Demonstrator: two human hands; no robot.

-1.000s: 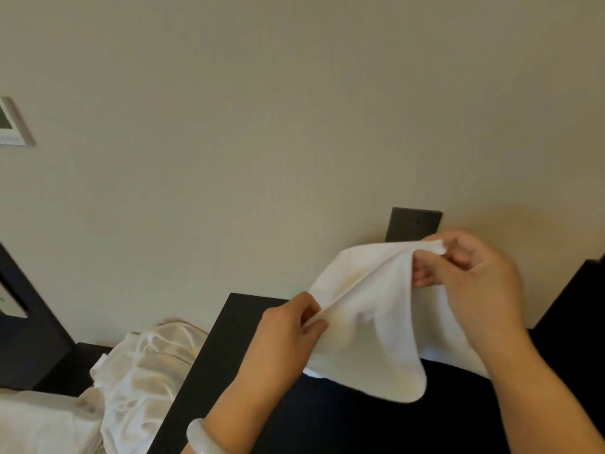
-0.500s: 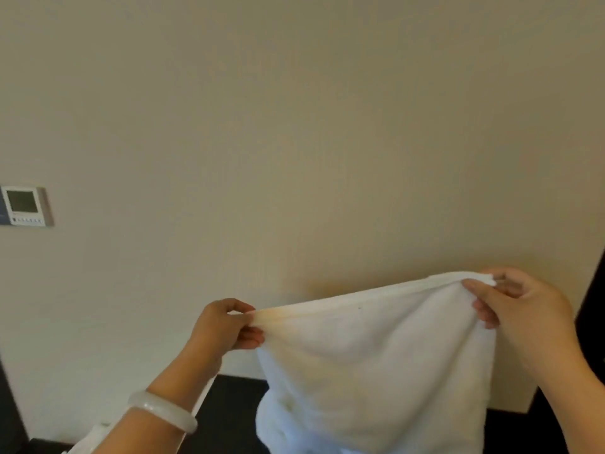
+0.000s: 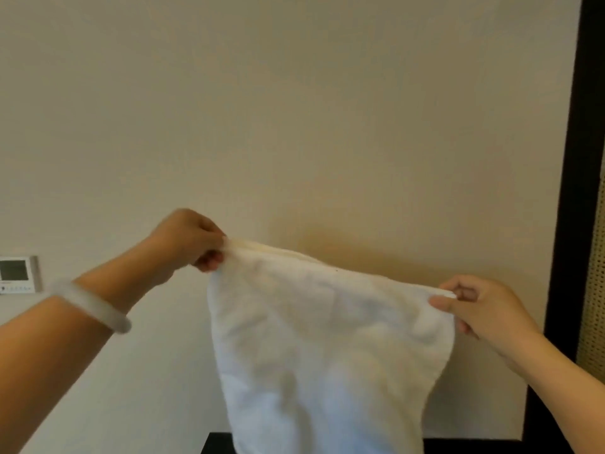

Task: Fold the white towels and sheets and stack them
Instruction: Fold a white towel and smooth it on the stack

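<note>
9 o'clock in the view: control panel (image 3: 18, 273) with a grey screen, mounted on the beige wall (image 3: 294, 109). Not part of the job.

Next, a pale bracelet (image 3: 93, 311) on the left wrist. The left hand (image 3: 188, 240) is up high. Its fingers (image 3: 209, 262) are curled tight and pinch the towel's top corner, at the towel's 10 o'clock.

The towel (image 3: 327, 348) is white and in mid-air in front of the wall, from centre to 6 o'clock of the view, hanging from its top edge. The lower end runs out of frame, so I can't tell whether it touches anything. The top edge slopes down from left to right and looks fairly taut. The body sags in soft folds.

Handling, my read: light, limp terry. No stiffness, not fragile, not slippery, and a pinch is enough. It keeps shape only under tension, so take it by the corners or hem, never mid-panel. A slack edge gives a crooked fold.

6 o'clock: slivers of dark counter (image 3: 216, 444) on either side of the towel's lower part.

The right hand (image 3: 481, 309) is at the towel's 2 o'clock, lower than the left. Its thumb and fingers (image 3: 442, 304) pinch the other top corner, with the hem visible between them.

3 o'clock: dark vertical frame (image 3: 576, 191), then a woven tan screen (image 3: 596, 290).

Containers: none in view. The stack isn't in view either.
</note>
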